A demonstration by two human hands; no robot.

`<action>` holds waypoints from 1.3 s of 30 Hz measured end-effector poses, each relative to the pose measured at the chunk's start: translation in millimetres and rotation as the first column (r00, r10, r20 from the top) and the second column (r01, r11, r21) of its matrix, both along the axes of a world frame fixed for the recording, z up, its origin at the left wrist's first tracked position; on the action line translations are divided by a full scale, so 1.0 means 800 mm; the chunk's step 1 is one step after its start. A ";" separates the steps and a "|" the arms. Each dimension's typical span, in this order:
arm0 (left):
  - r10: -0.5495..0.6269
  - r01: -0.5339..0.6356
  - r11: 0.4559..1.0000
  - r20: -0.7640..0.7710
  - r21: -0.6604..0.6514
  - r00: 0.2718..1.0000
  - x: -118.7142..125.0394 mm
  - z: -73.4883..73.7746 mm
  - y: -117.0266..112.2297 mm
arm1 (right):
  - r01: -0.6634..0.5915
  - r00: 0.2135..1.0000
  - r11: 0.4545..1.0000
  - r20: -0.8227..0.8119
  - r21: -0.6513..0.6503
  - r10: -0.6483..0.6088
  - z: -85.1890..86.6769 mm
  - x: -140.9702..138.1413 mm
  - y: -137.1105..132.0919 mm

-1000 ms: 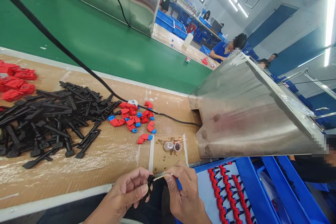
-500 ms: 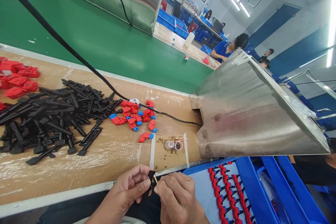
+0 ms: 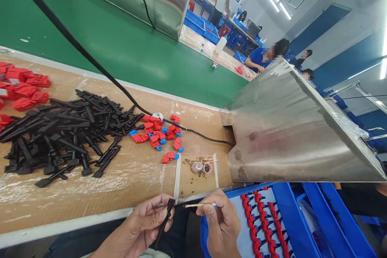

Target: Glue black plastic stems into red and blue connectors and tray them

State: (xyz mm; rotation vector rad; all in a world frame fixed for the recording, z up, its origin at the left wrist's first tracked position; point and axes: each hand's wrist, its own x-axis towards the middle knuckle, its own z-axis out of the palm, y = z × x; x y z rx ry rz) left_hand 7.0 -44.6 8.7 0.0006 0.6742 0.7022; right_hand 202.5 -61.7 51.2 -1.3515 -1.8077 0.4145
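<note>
Since half a second ago the right hand (image 3: pixel 222 225) has drawn back to the right, so the stick (image 3: pixel 200 205) it pinches between thumb and forefinger no longer touches the black strip (image 3: pixel 165 221); a small gap now shows between the stick's pale tip and the strip's square head. The left hand (image 3: pixel 145 225) is clamped on that strip, fingers closed around its shaft just under the head, and holds it tilted over the near edge of the bench, close to the body.

Two small cups (image 3: pixel 202 167) sit side by side on the board (image 3: pixel 193 181) just beyond the hands, among brown drops. To the left lie a pile of black strips (image 3: pixel 60 133) and a scatter of red and blue pieces (image 3: pixel 157 135). A blue tray (image 3: pixel 238 217) at the right holds rows of red-capped parts, below a metal chute (image 3: pixel 290 129).

This looks like dabbing work, and it goes best with the strip's head kept steady and turned toward the stick, the left fingertips clear of the head. A light touch with only the tip should keep whatever the stick carries off the shaft and fingers.
</note>
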 end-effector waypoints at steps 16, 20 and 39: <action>-0.058 0.055 0.994 0.025 0.091 0.998 0.009 -0.022 -0.001 | -0.191 0.931 0.978 0.330 0.080 0.155 0.011 -0.016 0.004; -0.060 0.059 0.994 0.014 0.092 0.998 0.009 -0.029 -0.001 | -0.230 0.926 0.969 0.326 0.085 0.192 0.013 -0.018 0.008; -0.014 0.058 0.970 -0.187 0.237 0.982 0.010 -0.025 0.002 | -0.047 0.943 0.999 0.329 0.006 0.043 -0.006 -0.017 0.009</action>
